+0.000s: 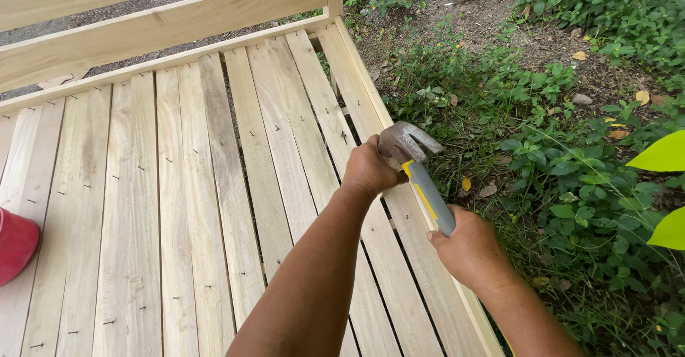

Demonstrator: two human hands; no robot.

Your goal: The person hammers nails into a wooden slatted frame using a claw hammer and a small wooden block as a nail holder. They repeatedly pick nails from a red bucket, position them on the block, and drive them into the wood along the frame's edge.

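Hammer (417, 168): claw type, grey metal head, grey handle with a yellow stripe; it sat over the right edge rail of the slatted wooden platform (178, 207), head toward the far end.
Right hand (471, 250): fingers were wrapped tight around the lower handle.
Left hand (367, 170): closed in a fist just beside the hammer head, touching the rail; whether the fingers pinched anything could not be told.
Platform surface: pale planks ran lengthwise with narrow gaps; small dark nails (169, 160) stood in rows across the slats.
Back rails (157, 25): two pale boards rose at the far end.
Red object (16, 246): rested at the left edge, partly cut off.
Surroundings: green weeds (571, 185) and bare soil lay right of the platform.
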